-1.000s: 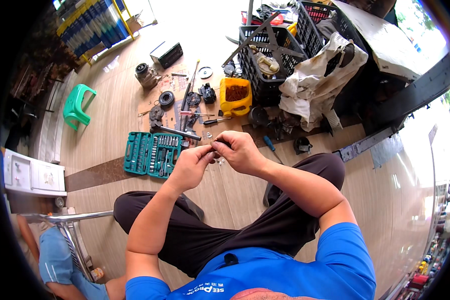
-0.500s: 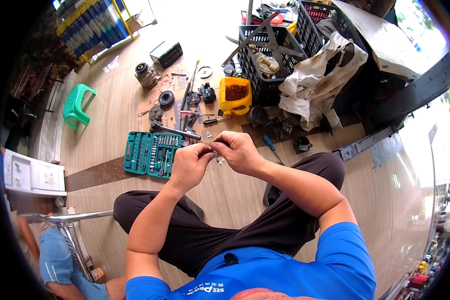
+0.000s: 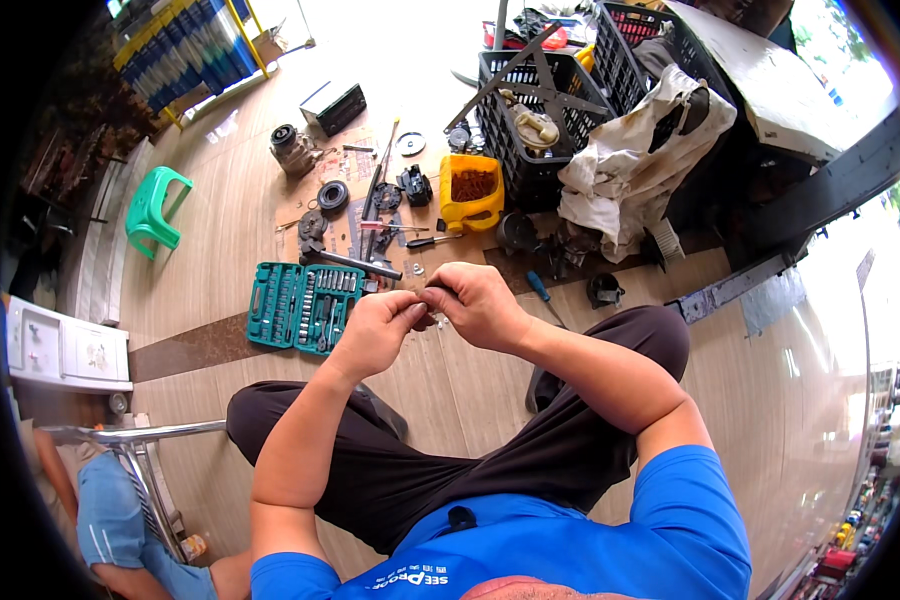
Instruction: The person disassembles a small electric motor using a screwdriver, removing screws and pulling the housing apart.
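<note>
In front of my knees, my left hand (image 3: pixel 378 330) and my right hand (image 3: pixel 482 308) meet fingertip to fingertip, both closed in a pinch. Whatever small part they grip is mostly covered by the fingers and cannot be made out. Left of my left hand lies an opened teal socket set case (image 3: pixel 305 309) with rows of sockets and a ratchet. Just beyond the hands a dark metal bar (image 3: pixel 360 264) rests on the cardboard. A screwdriver with a dark handle (image 3: pixel 434 241) lies farther off, and a blue-handled screwdriver (image 3: pixel 538 286) sits right of my right hand.
A cut-open yellow jug (image 3: pixel 471 205) holding brownish stuff stands beyond the hands, beside a black crate (image 3: pixel 525 165) and a dirty white cloth (image 3: pixel 630 170). Greasy machine parts (image 3: pixel 312 232) cover the cardboard. A green stool (image 3: pixel 157 212) is far left; a seated person's leg (image 3: pixel 120 510) shows lower left.
My left hand has shifted and turned slightly, its wrist a little to the left. The fingertips of both hands stay together; the things on the floor have not moved.
</note>
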Demonstrator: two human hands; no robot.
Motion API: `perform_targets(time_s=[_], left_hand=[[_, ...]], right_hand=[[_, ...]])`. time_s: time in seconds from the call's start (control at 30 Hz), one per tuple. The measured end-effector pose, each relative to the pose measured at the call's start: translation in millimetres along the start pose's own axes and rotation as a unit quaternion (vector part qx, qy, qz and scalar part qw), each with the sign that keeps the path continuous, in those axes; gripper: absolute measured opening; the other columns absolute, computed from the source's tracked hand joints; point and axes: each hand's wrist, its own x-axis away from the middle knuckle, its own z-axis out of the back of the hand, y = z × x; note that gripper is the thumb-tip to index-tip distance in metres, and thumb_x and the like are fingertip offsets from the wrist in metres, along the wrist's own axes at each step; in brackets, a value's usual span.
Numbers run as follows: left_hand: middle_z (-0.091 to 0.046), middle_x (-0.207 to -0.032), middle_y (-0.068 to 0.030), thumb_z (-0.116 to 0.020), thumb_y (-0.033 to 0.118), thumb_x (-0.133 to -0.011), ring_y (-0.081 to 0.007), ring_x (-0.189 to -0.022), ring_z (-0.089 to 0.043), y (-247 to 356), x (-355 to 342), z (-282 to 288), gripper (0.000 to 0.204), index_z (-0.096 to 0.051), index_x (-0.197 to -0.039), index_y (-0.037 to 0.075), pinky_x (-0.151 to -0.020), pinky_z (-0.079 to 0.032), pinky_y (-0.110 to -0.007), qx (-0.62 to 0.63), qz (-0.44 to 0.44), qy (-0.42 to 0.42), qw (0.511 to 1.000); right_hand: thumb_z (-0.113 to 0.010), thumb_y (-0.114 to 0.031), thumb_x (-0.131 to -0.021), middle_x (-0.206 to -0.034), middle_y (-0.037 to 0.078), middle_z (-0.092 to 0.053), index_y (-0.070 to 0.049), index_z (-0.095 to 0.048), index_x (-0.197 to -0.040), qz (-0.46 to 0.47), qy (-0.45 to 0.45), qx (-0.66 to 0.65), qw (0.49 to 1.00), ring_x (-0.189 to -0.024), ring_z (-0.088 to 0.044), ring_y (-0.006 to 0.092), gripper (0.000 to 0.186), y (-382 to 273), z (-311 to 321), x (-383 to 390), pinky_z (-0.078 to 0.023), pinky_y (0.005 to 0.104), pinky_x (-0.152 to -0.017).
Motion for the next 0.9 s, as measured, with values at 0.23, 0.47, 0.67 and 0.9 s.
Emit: perform_targets(time_s=[0.23,0.47,0.67,0.9], left_hand=[[-0.074,-0.082,-0.0095,-0.067,0.007,-0.094,-0.0114,-0.075,-0.068,1.5,0.1,-3.2,0.015,-0.072,-0.103,-0.005,-0.069,-0.053,-0.027,-0.059,-0.022,0.044,0.997],[-0.071,-0.081,-0.0155,-0.070,0.004,-0.089,-0.0211,-0.067,-0.066,5.5,0.4,-8.3,0.014,-0.074,-0.101,-0.002,-0.065,-0.052,-0.031,-0.233,-0.138,0.101,0.957],[-0.070,-0.082,-0.0170,-0.069,0.006,-0.090,-0.0228,-0.070,-0.068,4.8,1.2,-10.5,0.014,-0.073,-0.100,-0.002,-0.066,-0.052,-0.032,-0.271,-0.150,0.109,0.945],[-0.072,-0.082,-0.0081,-0.065,0.004,-0.094,-0.0113,-0.074,-0.067,-4.6,-0.7,-6.9,0.015,-0.072,-0.104,-0.005,-0.068,-0.054,-0.028,-0.076,-0.047,0.052,0.995]], right_hand=[[-0.069,-0.013,-0.095,-0.075,0.012,-0.070,0.005,-0.071,-0.094,-0.097,0.000,-0.112,0.989,-0.068,-0.068,0.0147,0.018,-0.2,-2.8,0.1,-0.054,0.0307,-0.061],[-0.071,-0.014,-0.092,-0.076,0.018,-0.069,0.005,-0.070,-0.092,-0.092,0.016,-0.075,0.993,-0.068,-0.068,0.0228,0.019,6.0,-5.4,2.0,-0.053,0.0354,-0.063],[-0.068,-0.013,-0.093,-0.077,0.021,-0.067,0.004,-0.067,-0.086,-0.045,0.004,-0.006,0.999,-0.069,-0.067,0.0307,0.018,5.4,-2.8,1.6,-0.051,0.0401,-0.063],[-0.066,-0.011,-0.093,-0.078,0.018,-0.068,0.004,-0.068,-0.088,-0.052,-0.014,-0.059,0.997,-0.072,-0.069,0.0281,0.016,4.6,-1.0,1.0,-0.053,0.0375,-0.065]])
